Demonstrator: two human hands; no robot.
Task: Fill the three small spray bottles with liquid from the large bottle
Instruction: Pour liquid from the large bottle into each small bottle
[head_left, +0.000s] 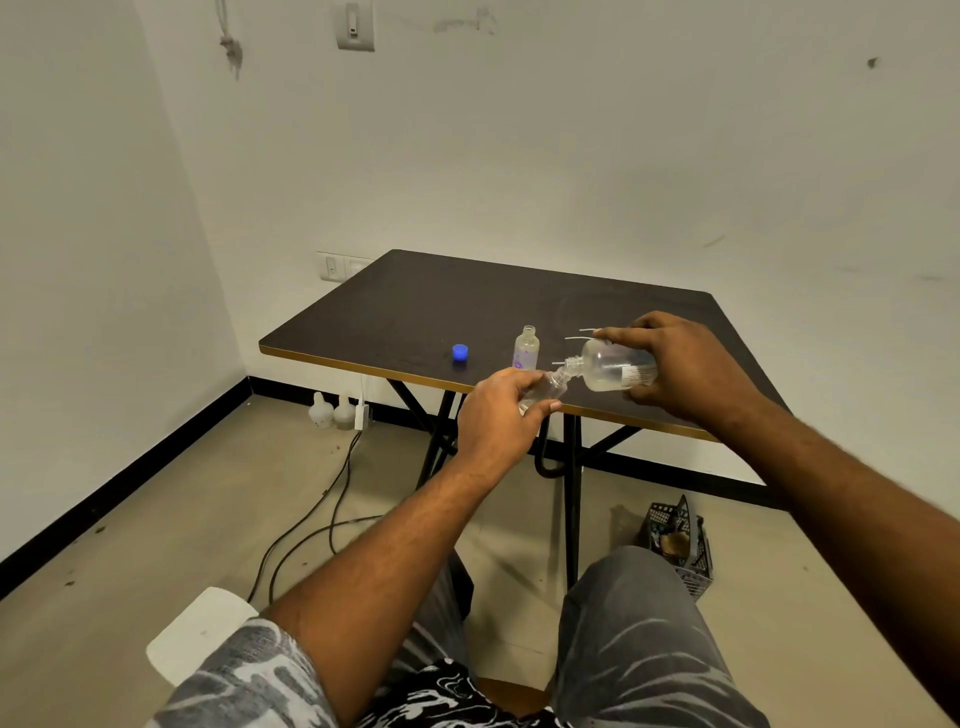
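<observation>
Centre frame, over the near edge of the dark matt tabletop (415, 306): the right hand (685, 366) wraps the large translucent plastic bottle (615, 369), whose long axis is near horizontal with the neck pointing frame-left. The left hand (496, 415) grips a small clear spray bottle (545, 387), tilted, its open mouth at that neck and just lower left of it. Mouth-to-neck alignment is judged decisive. A second small clear bottle with purple print (527, 351) stands uncapped behind. A round blue cap (460, 352) lies to its left. No third bottle is seen.
</observation>
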